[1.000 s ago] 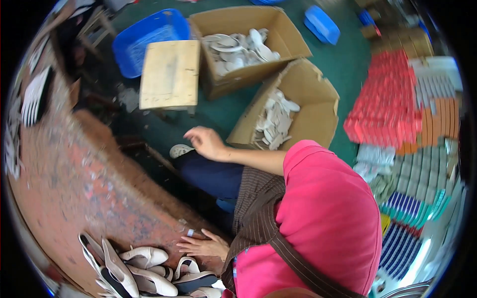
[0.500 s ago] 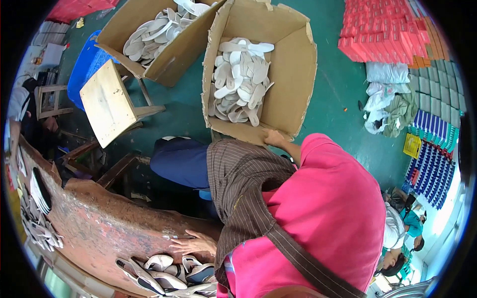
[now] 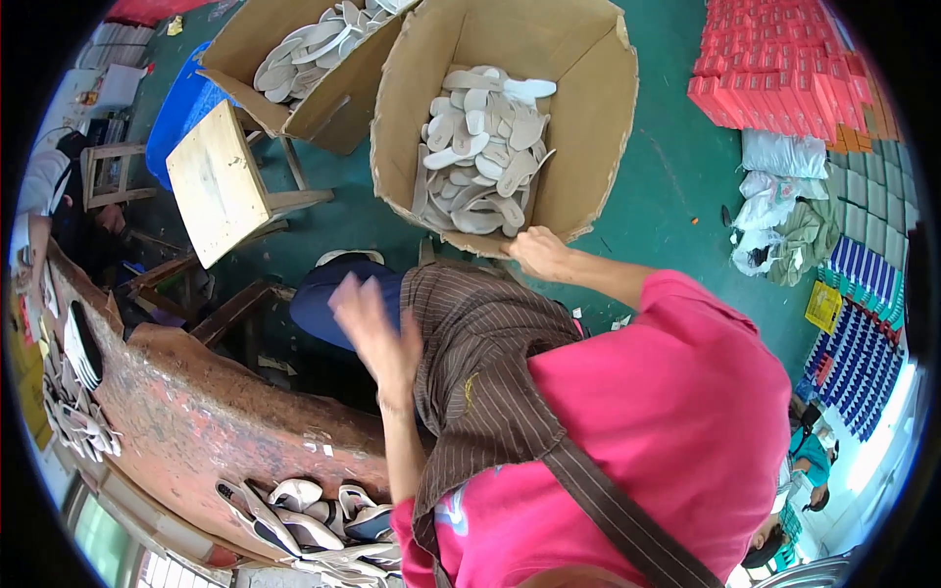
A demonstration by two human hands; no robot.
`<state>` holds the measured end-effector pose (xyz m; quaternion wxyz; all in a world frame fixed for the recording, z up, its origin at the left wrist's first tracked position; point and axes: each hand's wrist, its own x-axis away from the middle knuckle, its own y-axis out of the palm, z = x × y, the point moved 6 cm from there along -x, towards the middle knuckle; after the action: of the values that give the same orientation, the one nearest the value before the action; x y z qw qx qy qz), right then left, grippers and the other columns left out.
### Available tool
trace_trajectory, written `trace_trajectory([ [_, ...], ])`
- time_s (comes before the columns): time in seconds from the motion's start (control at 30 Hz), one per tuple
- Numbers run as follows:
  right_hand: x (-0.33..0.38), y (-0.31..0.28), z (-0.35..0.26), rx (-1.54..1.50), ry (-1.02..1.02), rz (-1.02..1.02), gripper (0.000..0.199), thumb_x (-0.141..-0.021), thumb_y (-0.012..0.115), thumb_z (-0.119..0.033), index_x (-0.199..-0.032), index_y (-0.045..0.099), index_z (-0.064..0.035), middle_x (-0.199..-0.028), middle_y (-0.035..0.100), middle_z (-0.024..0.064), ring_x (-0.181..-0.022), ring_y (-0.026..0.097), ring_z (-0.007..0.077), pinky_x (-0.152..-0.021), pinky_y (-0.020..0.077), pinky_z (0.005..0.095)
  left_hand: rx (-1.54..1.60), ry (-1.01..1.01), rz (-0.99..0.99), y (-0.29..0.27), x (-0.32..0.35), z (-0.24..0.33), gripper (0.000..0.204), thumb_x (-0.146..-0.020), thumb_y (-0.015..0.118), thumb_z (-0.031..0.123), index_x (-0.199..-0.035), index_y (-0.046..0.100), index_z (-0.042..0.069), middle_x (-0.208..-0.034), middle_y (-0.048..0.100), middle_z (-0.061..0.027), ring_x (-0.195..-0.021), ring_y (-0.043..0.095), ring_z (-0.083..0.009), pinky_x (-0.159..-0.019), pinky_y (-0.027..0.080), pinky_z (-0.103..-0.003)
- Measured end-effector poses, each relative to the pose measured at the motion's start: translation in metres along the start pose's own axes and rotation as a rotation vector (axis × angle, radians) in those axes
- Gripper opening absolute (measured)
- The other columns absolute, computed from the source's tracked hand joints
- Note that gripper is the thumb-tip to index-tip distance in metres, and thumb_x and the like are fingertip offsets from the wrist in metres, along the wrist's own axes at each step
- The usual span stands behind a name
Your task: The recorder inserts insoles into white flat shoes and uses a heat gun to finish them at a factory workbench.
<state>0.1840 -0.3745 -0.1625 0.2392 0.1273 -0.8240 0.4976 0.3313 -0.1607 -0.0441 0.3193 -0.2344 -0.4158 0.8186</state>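
Note:
My right hand (image 3: 539,254) is closed over the near rim of a large open cardboard box (image 3: 588,127). Inside it lies a loose heap of beige and white shoe insoles (image 3: 495,147). My left hand (image 3: 380,338) is raised in the air above my blue trouser leg, a little smeared by motion, its fingers stretched out and holding nothing. Below it runs the worn reddish-brown workbench (image 3: 225,431). White and dark shoes (image 3: 304,519) are piled at the bench's lower edge, beside my left forearm.
A second cardboard box (image 3: 338,113) of insoles stands at upper left, near a wooden stool (image 3: 216,181) and a blue tub (image 3: 176,132). More shoes (image 3: 83,377) lie at the bench's far left. Red shoeboxes (image 3: 774,73) and white plastic bags (image 3: 769,206) are stacked right. Other people sit lower right.
My left hand has lifted off the workbench and moved up over my leg. My right hand stays on the box rim, and the box mouth appears turned more toward me.

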Motion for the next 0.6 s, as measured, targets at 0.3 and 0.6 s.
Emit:
trace_trajectory([
  [0.3,0.088,-0.115,-0.042,0.023,-0.165,-0.247,0.018,-0.072,0.066,-0.012,-0.078,0.068,0.0044,-0.073,0.065,0.0247,-0.073,0.067,0.0412,-0.067,0.0552,0.0461,-0.038,0.692,-0.326,0.017,-0.1,0.129,0.015,-0.063,0.073,0.014,-0.067,0.058,0.011,-0.073,0.053,-0.0014,-0.095,0.06,-0.0181,-0.115,0.03,-0.052],
  [0.6,-0.069,-0.077,0.069,0.044,0.174,-0.043,0.134,-0.061,0.078,-0.066,-0.153,0.005,-0.0026,-0.155,0.021,0.0276,-0.144,0.019,0.0443,-0.111,0.0257,0.0606,-0.065,0.714,-0.234,-0.061,-0.053,0.188,0.012,-0.057,0.066,0.014,-0.066,0.057,0.014,-0.068,0.044,0.0033,-0.071,0.054,-0.0101,-0.097,0.045,-0.042],
])
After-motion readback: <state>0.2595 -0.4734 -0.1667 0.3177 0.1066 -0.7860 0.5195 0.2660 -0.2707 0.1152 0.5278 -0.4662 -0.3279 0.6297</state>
